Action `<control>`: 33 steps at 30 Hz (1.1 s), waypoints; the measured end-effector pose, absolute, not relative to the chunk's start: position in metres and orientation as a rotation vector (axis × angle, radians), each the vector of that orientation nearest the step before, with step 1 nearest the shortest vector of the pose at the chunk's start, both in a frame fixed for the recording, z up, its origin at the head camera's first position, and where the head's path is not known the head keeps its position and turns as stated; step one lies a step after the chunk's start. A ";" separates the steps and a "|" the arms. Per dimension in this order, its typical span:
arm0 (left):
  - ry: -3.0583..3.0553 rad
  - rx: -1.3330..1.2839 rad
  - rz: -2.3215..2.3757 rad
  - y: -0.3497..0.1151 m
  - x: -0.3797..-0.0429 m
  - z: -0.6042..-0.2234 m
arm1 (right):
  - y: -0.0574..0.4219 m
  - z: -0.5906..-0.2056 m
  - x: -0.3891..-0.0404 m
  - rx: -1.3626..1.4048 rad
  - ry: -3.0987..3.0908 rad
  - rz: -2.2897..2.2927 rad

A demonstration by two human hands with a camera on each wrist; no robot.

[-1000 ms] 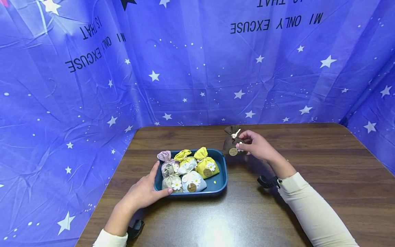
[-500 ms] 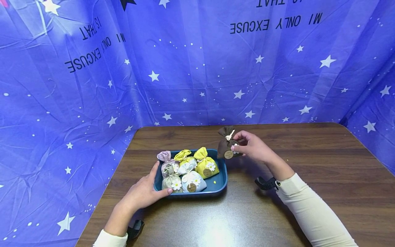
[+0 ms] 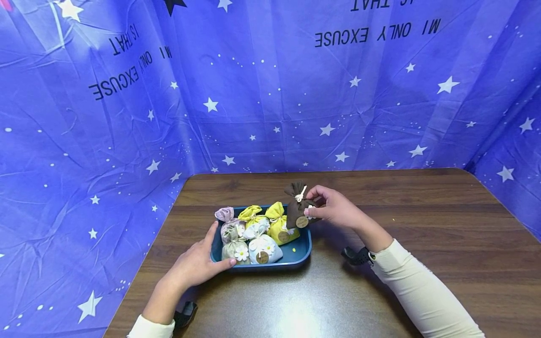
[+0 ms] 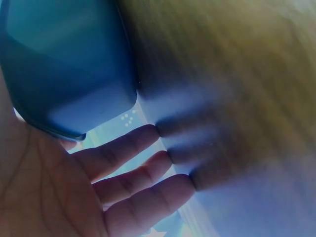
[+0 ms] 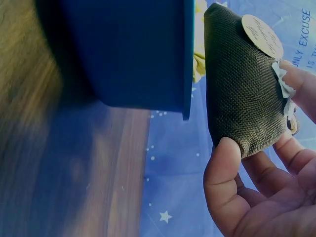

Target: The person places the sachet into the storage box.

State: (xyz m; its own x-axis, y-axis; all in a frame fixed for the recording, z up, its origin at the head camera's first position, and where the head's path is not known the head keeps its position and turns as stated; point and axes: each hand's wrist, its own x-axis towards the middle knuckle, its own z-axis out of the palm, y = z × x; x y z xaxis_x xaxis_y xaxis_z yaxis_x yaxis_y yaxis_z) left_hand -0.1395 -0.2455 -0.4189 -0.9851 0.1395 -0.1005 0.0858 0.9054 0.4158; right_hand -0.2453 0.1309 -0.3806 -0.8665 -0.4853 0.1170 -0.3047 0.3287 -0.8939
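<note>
My right hand (image 3: 336, 209) pinches a dark brown drawstring sachet (image 3: 296, 213) by its side, over the right back corner of a blue tray (image 3: 305, 251). A round tag and a white flower decorate this sachet (image 5: 242, 89). Along the tray's left end lies my left hand (image 3: 196, 260), thumb on the front rim and index finger by the back left corner. Its other fingers (image 4: 163, 197) stretch under the tray's side, near the table. Inside the tray sit a lilac sachet (image 3: 228, 225), a grey-green one, a pale blue sachet (image 3: 266, 249) and two yellow sachets, the right one partly covered.
The tray stands on a brown wooden table (image 3: 422, 263). A small yellow bit (image 3: 294, 249) lies on the tray floor at the right. Behind and left of the table hangs a blue star-printed cloth (image 3: 274, 94).
My right hand has carried the brown sachet left and toward me, from beside the tray to over its right back corner. The left hand and the tray have stayed put.
</note>
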 end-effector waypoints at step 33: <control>2.945 0.178 0.661 -0.246 -0.140 -0.420 | 0.095 -0.386 -0.235 -0.957 2.520 -1.337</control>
State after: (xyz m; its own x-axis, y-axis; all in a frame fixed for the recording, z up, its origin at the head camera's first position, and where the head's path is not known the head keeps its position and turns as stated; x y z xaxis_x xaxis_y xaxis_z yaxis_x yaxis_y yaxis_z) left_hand -0.1401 -0.2460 -0.4199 -0.9861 0.1400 -0.0893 0.0884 0.8979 0.4312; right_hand -0.2354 0.0948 -0.3857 -0.7896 -0.5894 0.1707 -0.4720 0.4055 -0.7828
